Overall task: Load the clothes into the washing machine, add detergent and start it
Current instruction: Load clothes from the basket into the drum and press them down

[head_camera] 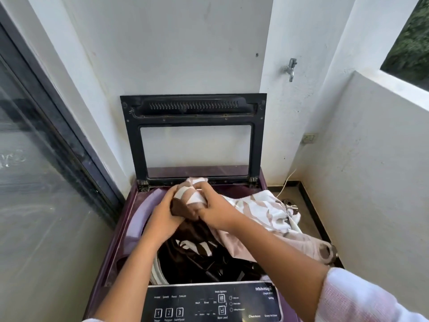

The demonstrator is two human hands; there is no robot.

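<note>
Balcony corner | washer [139, 205] lid [192, 135] up | hands [188, 205] gripping cloth [255, 212] over rim

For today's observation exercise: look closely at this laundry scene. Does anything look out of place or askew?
Yes. The patterned cloth gripped by both hands, left and right, is only partly in the drum: a large section drapes over the washing machine's right rim and hangs outside. The lid stands open, as expected.
</note>
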